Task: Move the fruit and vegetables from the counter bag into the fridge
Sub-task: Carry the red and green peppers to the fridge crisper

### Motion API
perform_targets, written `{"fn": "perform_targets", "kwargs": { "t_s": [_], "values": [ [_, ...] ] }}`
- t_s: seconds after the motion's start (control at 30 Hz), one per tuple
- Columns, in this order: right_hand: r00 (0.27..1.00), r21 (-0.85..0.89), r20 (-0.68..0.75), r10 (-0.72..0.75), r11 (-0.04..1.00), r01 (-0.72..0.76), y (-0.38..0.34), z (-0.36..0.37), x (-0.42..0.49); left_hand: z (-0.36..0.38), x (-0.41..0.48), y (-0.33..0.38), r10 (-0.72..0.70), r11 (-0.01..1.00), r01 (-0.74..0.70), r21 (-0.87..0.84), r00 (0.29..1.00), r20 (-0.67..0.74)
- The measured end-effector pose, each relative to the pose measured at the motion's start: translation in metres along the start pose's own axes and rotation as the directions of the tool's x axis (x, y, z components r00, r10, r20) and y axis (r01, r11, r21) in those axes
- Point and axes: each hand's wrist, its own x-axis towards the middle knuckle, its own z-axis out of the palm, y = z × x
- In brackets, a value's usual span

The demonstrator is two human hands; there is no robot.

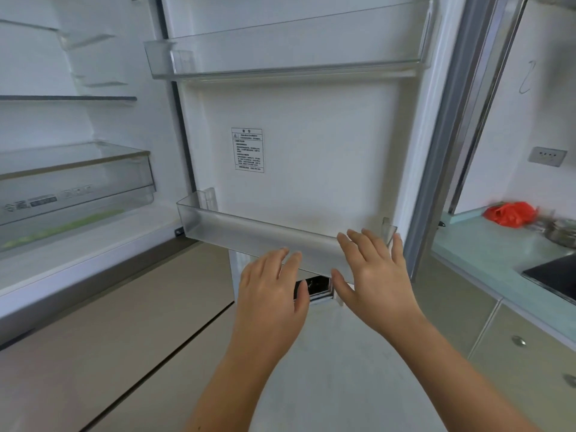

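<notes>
The fridge stands open, its white door [311,126] swung wide in front of me. Something green shows through the clear crisper drawer [74,182] at the left. A red plastic bag [509,213] lies on the pale green counter [486,254] at the right. My left hand [271,294] and my right hand [374,275] are both held out flat, fingers apart and holding nothing, just in front of the lower door bin [249,235]. The right fingertips overlap the bin's front wall.
An upper door bin [280,54] and glass shelves [68,98] hold nothing visible. A metal pot [561,233] sits beside the bag, a black cooktop [554,275] nearer me. Beige drawer fronts [93,338] lie below the fridge, and cabinet doors [523,347] under the counter.
</notes>
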Motion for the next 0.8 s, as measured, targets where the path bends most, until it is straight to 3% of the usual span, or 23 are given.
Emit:
{"fn": "perform_targets", "kwargs": {
  "t_s": [0.23,0.43,0.8],
  "values": [
    [0.999,0.040,0.025,0.041,0.998,-0.042,0.055,0.033,0.028,0.045,0.045,0.004,0.073,0.997,-0.073,-0.006,0.997,-0.002],
    [0.992,0.084,0.074,0.098,0.991,-0.104,0.101,0.066,0.059,0.089,0.094,-0.001,0.111,0.994,-0.109,-0.018,0.991,0.081],
    [0.977,0.047,0.115,0.178,0.982,-0.185,0.145,0.115,0.107,0.162,0.154,-0.017,0.207,0.978,-0.201,-0.058,0.972,0.110]
  ]
}}
